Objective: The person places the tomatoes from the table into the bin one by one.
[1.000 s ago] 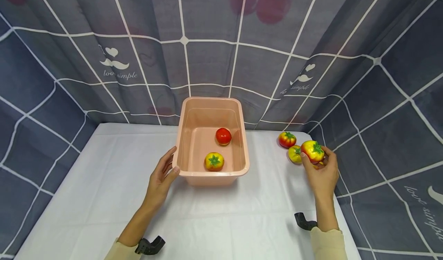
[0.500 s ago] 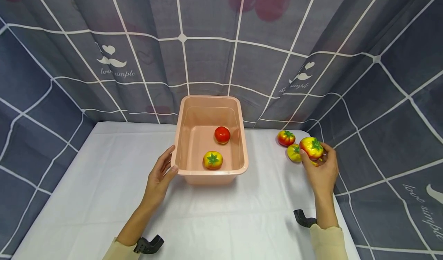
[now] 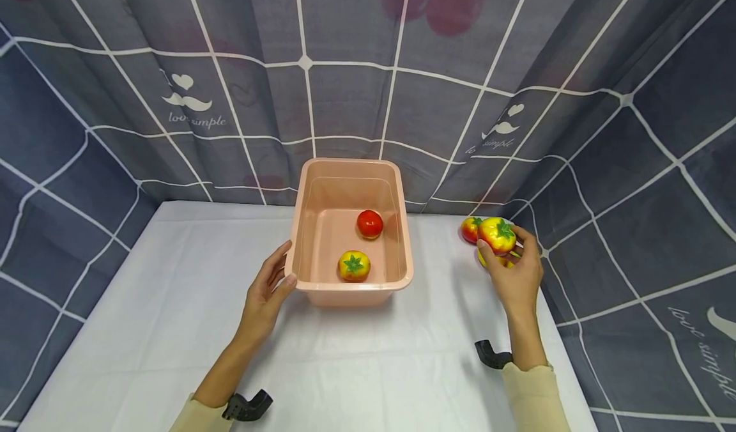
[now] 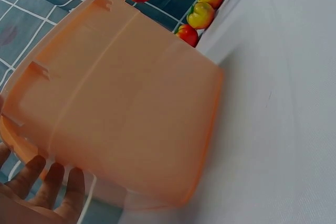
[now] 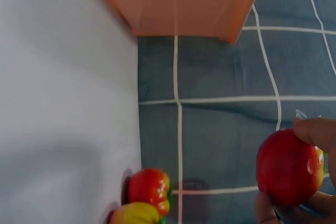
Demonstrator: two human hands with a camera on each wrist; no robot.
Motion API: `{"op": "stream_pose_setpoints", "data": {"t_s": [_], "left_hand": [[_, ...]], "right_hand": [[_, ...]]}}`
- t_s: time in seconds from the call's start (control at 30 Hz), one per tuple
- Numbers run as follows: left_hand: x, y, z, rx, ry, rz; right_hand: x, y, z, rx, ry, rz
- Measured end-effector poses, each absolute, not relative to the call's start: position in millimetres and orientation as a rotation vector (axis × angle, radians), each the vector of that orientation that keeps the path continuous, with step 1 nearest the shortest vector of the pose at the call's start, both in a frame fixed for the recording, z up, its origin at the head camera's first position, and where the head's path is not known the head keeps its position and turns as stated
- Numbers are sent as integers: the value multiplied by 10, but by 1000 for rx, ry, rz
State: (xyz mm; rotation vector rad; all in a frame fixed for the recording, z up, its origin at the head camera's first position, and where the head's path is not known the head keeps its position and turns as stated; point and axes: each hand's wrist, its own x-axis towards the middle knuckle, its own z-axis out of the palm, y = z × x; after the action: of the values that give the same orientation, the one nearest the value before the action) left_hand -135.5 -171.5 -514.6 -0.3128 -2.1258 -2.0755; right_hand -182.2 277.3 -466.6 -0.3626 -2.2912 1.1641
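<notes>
A pink plastic bin (image 3: 321, 240) stands mid-table, holding a red tomato (image 3: 370, 224) and a yellow-and-red tomato (image 3: 353, 266) with a green star-shaped top. My left hand (image 3: 263, 299) holds the bin's left rim near its front corner, the thumb on the rim and the fingers along the outer side. My right hand (image 3: 519, 275) grips a red-and-yellow tomato (image 3: 497, 234) between thumb and fingers, raised above the table at the right; its red underside shows in the right wrist view. Below it lie a red-yellow tomato (image 3: 469, 229) and a yellow tomato (image 4: 201, 15), partly hidden in the head view.
One more red tomato (image 4: 187, 34) lies in that row in the left wrist view. A white cloth covers the table (image 3: 379, 362). Dark grey curtains (image 3: 356, 106) with white grid lines enclose its back and sides. Each wrist wears a black camera mount (image 3: 248, 406).
My right hand has moved left with the tomato, now over the tomatoes lying on the table. The left hand and the bin have stayed in place.
</notes>
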Motion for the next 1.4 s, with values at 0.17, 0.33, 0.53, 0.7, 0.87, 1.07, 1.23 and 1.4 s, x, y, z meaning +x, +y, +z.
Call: {"op": "stream_pose_setpoints", "data": {"t_s": [0.17,0.33,0.53,0.7,0.87,1.07,1.23,1.4], "left_hand": [[-1349,-1711,-5142,-300,-2123,-2083],[-1349,-1709,-5139,-281,-2125,-2089],[-1344,-1712,-5141,-281,-2137,-2084],[-1341,-1712,-5133,-295,-2140,-2071],[-1346,-1711,-5144,-318,-2111,-2078],[-1343,-1710,-5164,-339,-2088,-2086],[-1348,-1708,-5161,-334,-2092,-2081],[-1348,-1698,-5148,-315,-2100,-2080]], "right_hand": [[-1889,2666,-4677,-294,-2309,1181],[-1963,2556,-4640,-226,-2315,1226],[-2016,2393,-4571,-173,-2364,1219],[-2064,2228,-4538,-71,-2369,1205],[-2112,2069,-4507,31,-2363,1243],[-2181,1906,-4464,136,-2376,1248],[-2234,1773,-4423,252,-2375,1265],[-2272,1625,-4401,326,-2415,1282]]}}
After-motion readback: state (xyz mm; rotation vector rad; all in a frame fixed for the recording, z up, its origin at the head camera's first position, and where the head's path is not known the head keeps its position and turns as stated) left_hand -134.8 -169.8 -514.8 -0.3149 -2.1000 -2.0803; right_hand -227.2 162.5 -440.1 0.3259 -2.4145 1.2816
